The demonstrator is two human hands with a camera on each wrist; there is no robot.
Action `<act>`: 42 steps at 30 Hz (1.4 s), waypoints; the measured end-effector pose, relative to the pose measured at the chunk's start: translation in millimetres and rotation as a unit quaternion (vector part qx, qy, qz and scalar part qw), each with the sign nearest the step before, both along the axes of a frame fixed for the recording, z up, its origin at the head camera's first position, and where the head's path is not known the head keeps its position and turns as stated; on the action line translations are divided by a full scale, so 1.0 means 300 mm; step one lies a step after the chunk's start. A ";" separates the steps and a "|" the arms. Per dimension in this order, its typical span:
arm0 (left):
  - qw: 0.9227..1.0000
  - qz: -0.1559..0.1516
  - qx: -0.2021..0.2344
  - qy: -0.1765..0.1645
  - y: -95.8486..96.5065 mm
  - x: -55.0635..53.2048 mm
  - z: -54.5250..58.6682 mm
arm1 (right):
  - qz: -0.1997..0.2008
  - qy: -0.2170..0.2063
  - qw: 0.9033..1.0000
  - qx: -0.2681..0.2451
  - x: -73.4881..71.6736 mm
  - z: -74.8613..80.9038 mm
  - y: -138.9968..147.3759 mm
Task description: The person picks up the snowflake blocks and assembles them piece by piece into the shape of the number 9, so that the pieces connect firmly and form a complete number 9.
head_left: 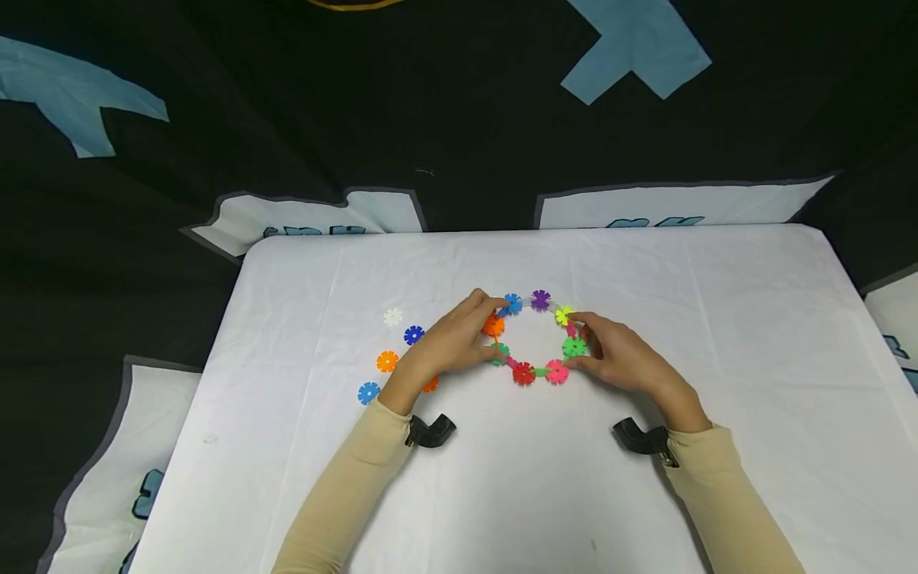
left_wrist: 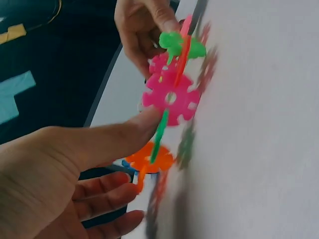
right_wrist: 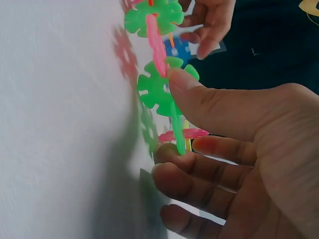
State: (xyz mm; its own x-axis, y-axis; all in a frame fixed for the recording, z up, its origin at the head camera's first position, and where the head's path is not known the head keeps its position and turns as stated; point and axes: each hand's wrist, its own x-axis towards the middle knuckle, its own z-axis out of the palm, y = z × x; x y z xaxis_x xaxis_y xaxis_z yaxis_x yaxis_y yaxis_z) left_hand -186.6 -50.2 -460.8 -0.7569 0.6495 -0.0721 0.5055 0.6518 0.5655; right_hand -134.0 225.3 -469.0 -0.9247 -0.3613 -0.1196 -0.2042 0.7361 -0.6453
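A closed ring of interlocking snowflake discs (head_left: 523, 373) in many colours is between the two hands in the head view. My left hand (head_left: 459, 335) holds its left side, thumb by a green disc (left_wrist: 158, 137) and index finger up near a blue disc (head_left: 512, 304). An orange disc (left_wrist: 152, 158) is between that hand's thumb and fingers. My right hand (head_left: 624, 355) grips the right side. Its thumb presses a green disc (right_wrist: 160, 89), with the fingers curled behind. Shadows of the discs fall on the tabletop beside the ring.
Several loose discs lie left of the left hand: a white one (head_left: 393, 317), a dark blue one (head_left: 413, 335), an orange one (head_left: 387, 361) and a light blue one (head_left: 369, 393). A white cloth covers the table (head_left: 538, 494). Black curved mounts (head_left: 433, 431) sit at both wrists.
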 end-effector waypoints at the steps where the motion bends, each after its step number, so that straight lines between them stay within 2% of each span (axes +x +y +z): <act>1: 1.000 0.010 0.002 0.005 -0.005 -0.005 -0.003 | 0.002 0.001 1.000 -0.002 0.001 0.000 -0.004; 5: 1.000 0.027 0.013 0.010 -0.021 -0.018 -0.007 | 0.005 0.006 1.000 -0.005 0.000 -0.006 -0.017; 10: 1.000 0.002 0.017 -0.008 -0.016 -0.017 -0.006 | -0.005 0.023 1.000 0.008 -0.004 -0.017 -0.017; 12: 1.000 -0.005 0.011 -0.002 -0.010 -0.017 -0.009 | -0.008 0.031 0.999 0.011 -0.005 -0.019 -0.016; 18: 1.000 0.007 0.002 0.024 -0.003 -0.022 -0.020 | -0.015 0.053 0.998 0.009 -0.003 -0.025 -0.019; 27: 1.000 0.009 0.016 0.022 -0.007 -0.026 -0.028 | -0.025 0.065 0.998 0.010 -0.004 -0.032 -0.021; 35: 1.000 0.005 0.017 -0.009 -0.003 -0.022 -0.027 | -0.050 0.064 0.997 0.015 -0.002 -0.037 -0.018; 42: 1.000 0.004 0.010 0.008 0.000 -0.019 -0.026 | -0.044 0.088 0.995 0.012 -0.002 -0.039 -0.013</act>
State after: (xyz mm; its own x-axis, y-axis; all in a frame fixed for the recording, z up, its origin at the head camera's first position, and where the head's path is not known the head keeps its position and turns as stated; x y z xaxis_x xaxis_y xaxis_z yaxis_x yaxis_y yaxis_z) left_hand -192.5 -50.1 -468.6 -0.7626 0.6453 -0.0461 0.5101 0.6436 0.5706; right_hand -134.6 221.3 -480.9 -0.9598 -0.2779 0.0386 -0.2467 0.7703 -0.5880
